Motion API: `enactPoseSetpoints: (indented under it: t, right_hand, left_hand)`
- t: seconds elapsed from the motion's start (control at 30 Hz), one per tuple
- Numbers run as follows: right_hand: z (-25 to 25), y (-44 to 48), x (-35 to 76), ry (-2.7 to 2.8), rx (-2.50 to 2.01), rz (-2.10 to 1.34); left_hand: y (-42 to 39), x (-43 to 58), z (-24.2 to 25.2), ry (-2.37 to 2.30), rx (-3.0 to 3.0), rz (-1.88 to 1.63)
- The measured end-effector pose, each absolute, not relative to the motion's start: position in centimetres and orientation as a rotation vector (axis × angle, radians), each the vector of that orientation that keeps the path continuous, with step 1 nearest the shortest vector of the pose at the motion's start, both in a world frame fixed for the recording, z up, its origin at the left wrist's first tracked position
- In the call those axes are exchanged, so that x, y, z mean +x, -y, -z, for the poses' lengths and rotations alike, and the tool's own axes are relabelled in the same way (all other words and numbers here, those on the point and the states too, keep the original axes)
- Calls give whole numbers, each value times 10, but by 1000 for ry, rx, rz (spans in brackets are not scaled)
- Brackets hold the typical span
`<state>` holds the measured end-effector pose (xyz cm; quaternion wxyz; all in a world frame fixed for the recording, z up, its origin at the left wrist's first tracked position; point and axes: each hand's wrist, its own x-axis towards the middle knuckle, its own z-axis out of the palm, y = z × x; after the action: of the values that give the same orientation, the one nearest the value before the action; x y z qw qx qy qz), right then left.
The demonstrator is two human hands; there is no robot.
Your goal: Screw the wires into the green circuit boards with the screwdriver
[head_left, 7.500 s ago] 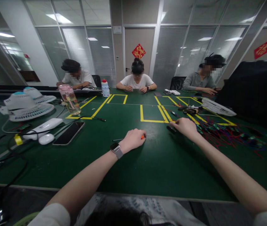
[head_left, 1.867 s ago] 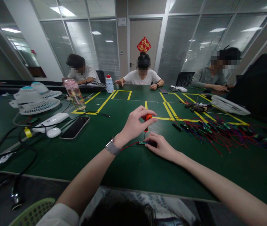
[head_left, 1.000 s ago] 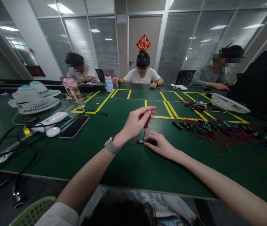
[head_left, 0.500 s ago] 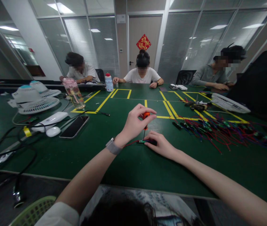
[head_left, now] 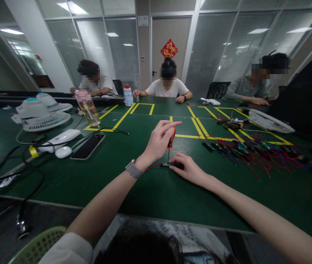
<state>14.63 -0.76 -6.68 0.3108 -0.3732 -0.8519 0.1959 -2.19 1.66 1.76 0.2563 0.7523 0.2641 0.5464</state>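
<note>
My left hand [head_left: 158,141] pinches the orange handle of a small screwdriver [head_left: 170,139] held upright, its thin shaft pointing down onto a small green circuit board [head_left: 166,165] on the green table. My right hand [head_left: 190,169] lies on the table with its fingers pressed on the board's right end and on a dark part there. A red wire runs left from the board toward my left wrist, which wears a watch [head_left: 133,169].
A pile of red and blue wired boards [head_left: 257,152] spreads to the right. A phone [head_left: 88,146], a white mouse [head_left: 63,151], fans [head_left: 42,113], a bottle [head_left: 87,108] and cables lie at the left. Three people sit at the far side.
Over the last second my left fingers have shifted on the screwdriver handle, rolling it while the tip stays on the board. My right hand stays put.
</note>
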Motion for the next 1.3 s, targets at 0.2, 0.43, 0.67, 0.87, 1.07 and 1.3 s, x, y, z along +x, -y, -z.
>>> enactPoseSetpoints:
  t: [0.2, 0.43, 0.67, 0.87, 1.07, 1.3]
  right_hand:
    - [65, 8, 146, 2247, -990, -511]
    - [67, 6, 146, 2222, -995, -550]
    - [69, 4, 147, 2210, -1009, -566]
    - [68, 6, 146, 2212, -1005, -539]
    - [67, 7, 146, 2207, -1010, -535]
    - [66, 8, 146, 2218, -997, -519]
  left_hand:
    - [-12, -21, -21, -739, 2060, -1519]
    - [-11, -20, -21, -621, 2048, -1426]
    - [-10, -20, -21, -751, 2104, -1501]
    - [-8, -19, -22, -558, 1990, -1369]
    - [-9, -19, -20, -698, 2109, -1517]
    - [-9, -18, -18, -595, 1991, -1431]
